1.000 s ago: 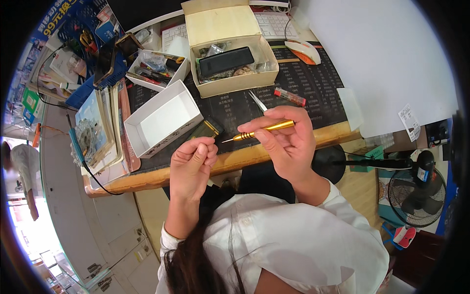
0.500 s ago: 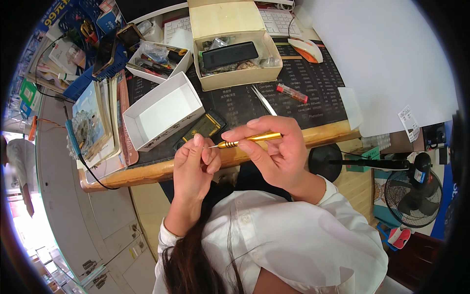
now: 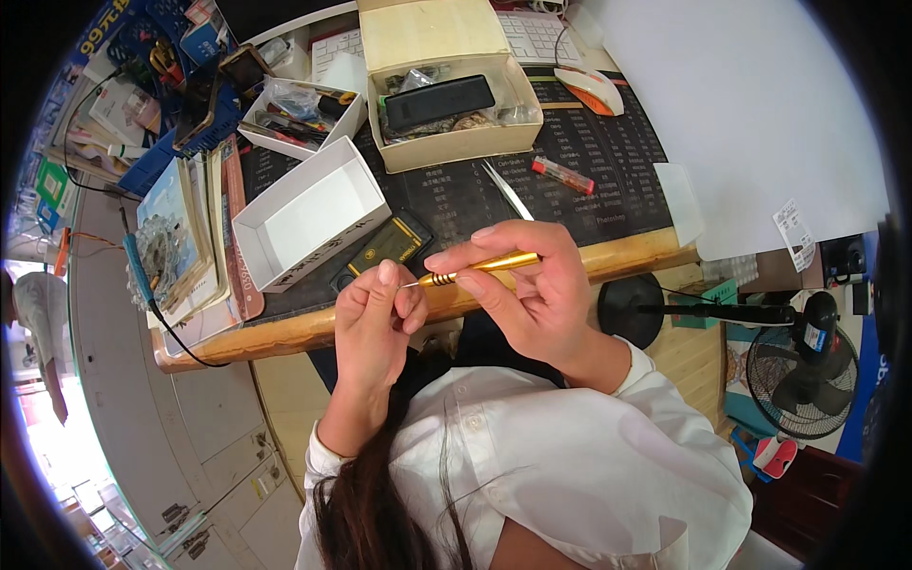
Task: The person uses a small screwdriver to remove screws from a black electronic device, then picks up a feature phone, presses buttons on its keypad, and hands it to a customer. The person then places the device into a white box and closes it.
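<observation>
My right hand (image 3: 541, 294) grips a slim gold precision screwdriver (image 3: 492, 267) with dark rings near its front. Its thin shaft points left and meets the fingertips of my left hand (image 3: 373, 318). There, thumb and fingers are pinched together; whatever lies between them is too small or hidden to make out. Both hands are raised in front of the desk's wooden edge. Just behind the left hand, a black and yellow flat case (image 3: 391, 245) lies on the dark mat. White-tipped tweezers (image 3: 510, 190) rest beyond the right hand, beside a small red-ended clear tube (image 3: 563, 175).
An empty white box (image 3: 309, 214) stands left of the case. Behind it are a white tool box (image 3: 302, 142) and an open cream box (image 3: 461, 152) bearing a black phone-shaped piece (image 3: 440, 103). A mouse (image 3: 591, 91) sits far right; a blue-handled soldering iron (image 3: 138, 266) lies left.
The view has shifted slightly, so the desk items appear a little to the left. Both hands keep the same grip, with the screwdriver's tip still at the left fingertips.
</observation>
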Demonstrator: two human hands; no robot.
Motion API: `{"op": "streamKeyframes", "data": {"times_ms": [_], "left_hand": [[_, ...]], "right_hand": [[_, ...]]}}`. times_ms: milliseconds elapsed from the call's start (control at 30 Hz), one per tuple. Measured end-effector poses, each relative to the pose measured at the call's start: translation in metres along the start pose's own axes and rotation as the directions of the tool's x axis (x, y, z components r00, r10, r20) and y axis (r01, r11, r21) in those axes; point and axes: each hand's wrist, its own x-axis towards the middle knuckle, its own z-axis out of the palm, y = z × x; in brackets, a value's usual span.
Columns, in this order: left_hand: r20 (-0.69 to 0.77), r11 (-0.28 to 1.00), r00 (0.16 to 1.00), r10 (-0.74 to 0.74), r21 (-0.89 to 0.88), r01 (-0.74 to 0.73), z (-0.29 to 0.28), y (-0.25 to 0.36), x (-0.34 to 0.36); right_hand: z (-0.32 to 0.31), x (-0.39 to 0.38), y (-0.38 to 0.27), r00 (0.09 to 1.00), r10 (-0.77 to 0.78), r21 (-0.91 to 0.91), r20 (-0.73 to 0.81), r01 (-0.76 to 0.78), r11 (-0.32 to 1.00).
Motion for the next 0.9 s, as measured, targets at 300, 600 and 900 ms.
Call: {"op": "streamKeyframes", "data": {"times_ms": [300, 600, 900], "left_hand": [[-0.064, 0.994, 0.998, 0.018, 0.112, -0.011, 0.002, -0.005, -0.001], [-0.021, 0.998, 1.000, -0.016, 0.057, 0.017, 0.001, -0.009, 0.005], [-0.089, 0.993, 0.996, 0.029, 0.120, -0.018, -0.007, -0.013, 0.009]], "right_hand": [[-0.015, 0.004, 0.005, 0.969, -0.101, -0.002, 0.224, 0.104, 0.995], [-0.004, -0.004, 0.020, 0.991, 0.125, 0.290, -0.051, -0.105, 0.951], [-0.009, -0.001, 0.036, 0.969, 0.184, 0.395, -0.165, -0.106, 0.912]]}}
